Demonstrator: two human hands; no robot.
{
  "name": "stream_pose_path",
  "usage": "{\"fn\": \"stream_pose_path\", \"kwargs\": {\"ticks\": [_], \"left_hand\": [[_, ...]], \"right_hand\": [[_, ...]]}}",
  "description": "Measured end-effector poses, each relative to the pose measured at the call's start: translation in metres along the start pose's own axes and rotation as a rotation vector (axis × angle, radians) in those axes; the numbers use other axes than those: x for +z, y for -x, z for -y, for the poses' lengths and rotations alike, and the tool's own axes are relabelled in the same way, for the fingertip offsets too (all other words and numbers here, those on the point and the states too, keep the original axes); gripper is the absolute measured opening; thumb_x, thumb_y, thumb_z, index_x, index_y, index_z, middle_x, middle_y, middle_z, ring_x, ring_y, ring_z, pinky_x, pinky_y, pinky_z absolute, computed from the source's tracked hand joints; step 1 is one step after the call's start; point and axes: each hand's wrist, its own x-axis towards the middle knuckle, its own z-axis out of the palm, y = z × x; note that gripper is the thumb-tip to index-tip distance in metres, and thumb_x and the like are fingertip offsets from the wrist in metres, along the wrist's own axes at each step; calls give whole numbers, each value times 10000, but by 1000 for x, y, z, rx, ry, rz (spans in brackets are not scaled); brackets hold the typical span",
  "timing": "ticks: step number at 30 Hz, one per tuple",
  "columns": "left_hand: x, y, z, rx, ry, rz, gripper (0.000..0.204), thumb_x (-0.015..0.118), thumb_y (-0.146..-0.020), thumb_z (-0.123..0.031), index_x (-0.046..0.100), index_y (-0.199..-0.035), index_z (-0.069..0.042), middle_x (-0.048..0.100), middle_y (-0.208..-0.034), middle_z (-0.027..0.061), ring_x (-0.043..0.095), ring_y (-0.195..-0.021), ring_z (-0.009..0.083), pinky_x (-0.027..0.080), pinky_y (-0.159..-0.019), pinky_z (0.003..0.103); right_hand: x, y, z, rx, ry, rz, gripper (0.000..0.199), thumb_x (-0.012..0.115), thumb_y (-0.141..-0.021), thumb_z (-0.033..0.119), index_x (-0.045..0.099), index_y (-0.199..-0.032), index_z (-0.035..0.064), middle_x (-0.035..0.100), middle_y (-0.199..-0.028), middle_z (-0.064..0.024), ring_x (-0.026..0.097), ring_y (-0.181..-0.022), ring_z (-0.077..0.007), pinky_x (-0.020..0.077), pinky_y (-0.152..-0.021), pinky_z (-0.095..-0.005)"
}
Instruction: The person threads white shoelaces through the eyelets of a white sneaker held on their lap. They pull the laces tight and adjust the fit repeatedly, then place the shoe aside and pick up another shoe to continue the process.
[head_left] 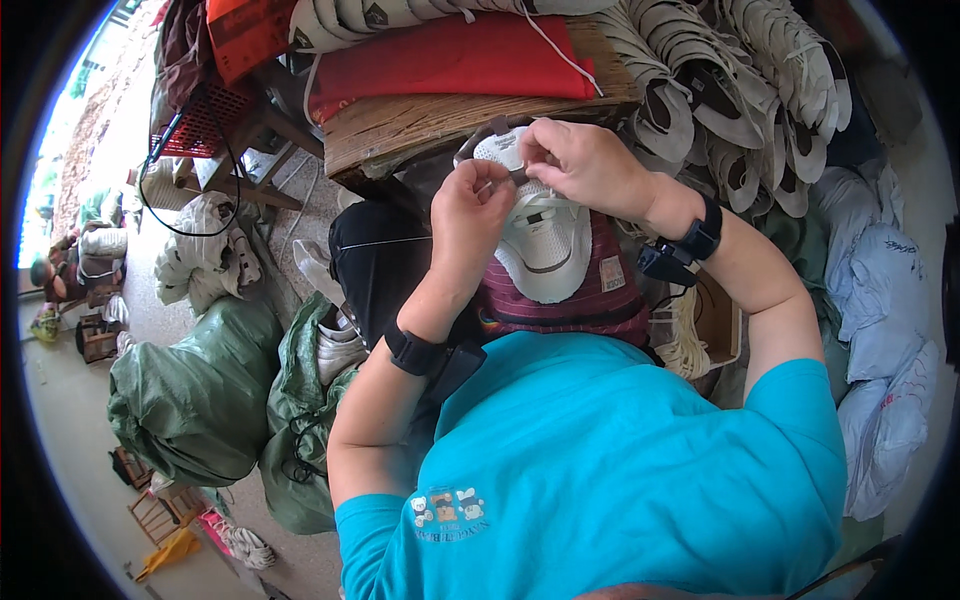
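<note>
Hands on a white shoe upper

Green sacks [195,395] slumped on the floor at far left, bulging, one beside another. Black cable [190,180] looping down from a red crate [205,120] above them. Moving right: left hand [470,215], black band at the wrist, curled into a fist with fingertips pinched on a thin thread at the edge of the white shoe upper [540,235]. Upper held up over the lap, just in front of the wooden table [420,130], resting against a maroon striped cloth [590,290]. Right hand [585,165], closed too, thumb and fingers clamped on the top end of the same upper, touching it just above the left. Red fabric [450,55] lying flat on the table behind. Further right, stacked white uppers [740,90] fanned in rows, then pale bags [880,300] piled at the far edge.
</note>
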Motion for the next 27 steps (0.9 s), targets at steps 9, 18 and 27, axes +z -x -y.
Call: {"fn": "stream_pose_path", "kwargs": {"ticks": [9,18,27], "left_hand": [[1,0,0,42,-127,-23,159,705,-851,-73,655,-980,6,543,-735,-47,454,-639,15,404,-574,198],[-8,4,17,202,12,-80,90,667,-878,-61,634,-929,5,602,-835,77,592,-717,140,477,-636,280],[-44,12,-6,-89,883,82,83,481,-980,-75,528,-1041,-44,473,-839,-23,405,-697,54,359,-618,199]], "right_hand": [[14,6,2,144,-100,-57,216,650,-862,40,560,-1058,24,651,-912,-109,656,-784,-236,535,-709,-365],[-10,-3,21,38,-39,18,182,686,-859,95,669,-1039,74,616,-966,-81,642,-812,-227,529,-731,-358],[1,-41,36,-277,-81,-24,86,687,-840,34,685,-926,40,605,-886,-63,641,-820,-211,515,-718,-325]]}}
